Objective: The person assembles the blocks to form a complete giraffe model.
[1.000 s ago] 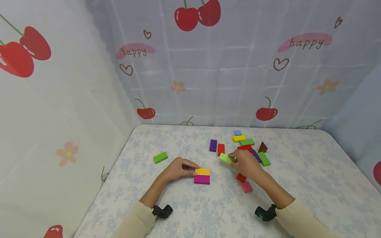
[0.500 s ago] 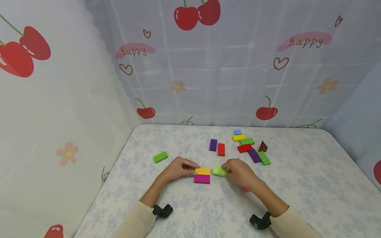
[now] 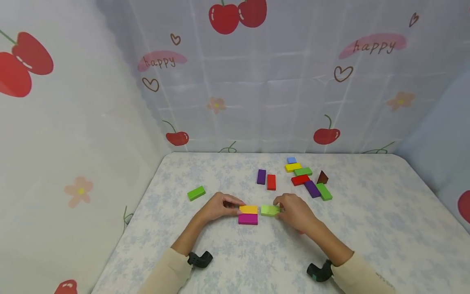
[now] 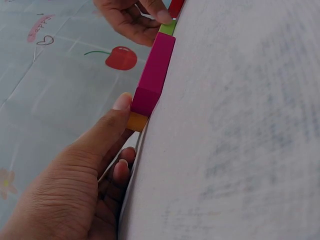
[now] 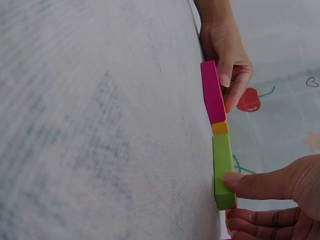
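Observation:
My left hand (image 3: 219, 207) pinches the left end of an orange block (image 3: 248, 209) between thumb and fingers. Touching its near long side lies a magenta block (image 3: 247, 219), flat on the table. To the right, my right hand (image 3: 295, 210) pinches a light green block (image 3: 269, 210) by its right end. In the head view a narrow gap parts the light green block from the orange one, and they lie roughly in line. The right wrist view shows the thumb (image 5: 250, 185) against the light green block's side.
A green block (image 3: 196, 193) lies alone at the left. Behind the hands are a purple block (image 3: 261, 177) and a red block (image 3: 271, 182). Farther right sits a loose group with a yellow block (image 3: 293, 167) and a dark brown triangular block (image 3: 322, 177). My right hand partly hides a reddish block.
My right hand has brought the light green block nearer and leftward, down beside the orange block. It has barely moved over the last half second. My left hand has stayed in place.

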A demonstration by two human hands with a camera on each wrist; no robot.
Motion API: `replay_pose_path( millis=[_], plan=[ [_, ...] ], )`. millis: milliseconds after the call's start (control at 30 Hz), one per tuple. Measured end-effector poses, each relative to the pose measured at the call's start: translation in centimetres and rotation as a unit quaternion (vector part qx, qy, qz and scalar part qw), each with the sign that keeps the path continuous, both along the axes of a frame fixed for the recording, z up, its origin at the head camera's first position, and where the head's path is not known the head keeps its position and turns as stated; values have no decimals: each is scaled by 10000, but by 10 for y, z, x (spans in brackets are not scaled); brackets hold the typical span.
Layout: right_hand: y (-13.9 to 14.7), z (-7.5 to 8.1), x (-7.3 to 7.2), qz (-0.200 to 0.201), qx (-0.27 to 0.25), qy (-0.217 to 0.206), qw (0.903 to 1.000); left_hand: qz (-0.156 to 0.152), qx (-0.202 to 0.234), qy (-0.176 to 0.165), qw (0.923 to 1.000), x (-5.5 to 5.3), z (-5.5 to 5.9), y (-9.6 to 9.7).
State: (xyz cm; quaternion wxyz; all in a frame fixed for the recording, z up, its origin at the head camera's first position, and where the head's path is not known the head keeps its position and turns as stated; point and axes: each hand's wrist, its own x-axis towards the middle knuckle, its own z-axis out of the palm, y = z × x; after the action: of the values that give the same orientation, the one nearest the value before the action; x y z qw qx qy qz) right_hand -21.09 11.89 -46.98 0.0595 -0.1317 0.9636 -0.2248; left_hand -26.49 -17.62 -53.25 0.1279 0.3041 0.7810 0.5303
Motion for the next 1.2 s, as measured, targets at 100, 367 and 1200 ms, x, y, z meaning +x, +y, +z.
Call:
replay_pose_path(
  millis=[100, 367, 1200],
  plan=[
    [0, 0, 0, -26, -42, -61, 10000, 33, -10, 6, 10000, 0, 0, 1],
    [-3, -3, 1, -19, -185, 2, 9998, 13, 12, 34, 10000, 9, 15, 3],
    [6, 3, -2, 230, -372, 174, 9989, -99, 25, 83, 9999, 15, 29, 4]
  ],
)
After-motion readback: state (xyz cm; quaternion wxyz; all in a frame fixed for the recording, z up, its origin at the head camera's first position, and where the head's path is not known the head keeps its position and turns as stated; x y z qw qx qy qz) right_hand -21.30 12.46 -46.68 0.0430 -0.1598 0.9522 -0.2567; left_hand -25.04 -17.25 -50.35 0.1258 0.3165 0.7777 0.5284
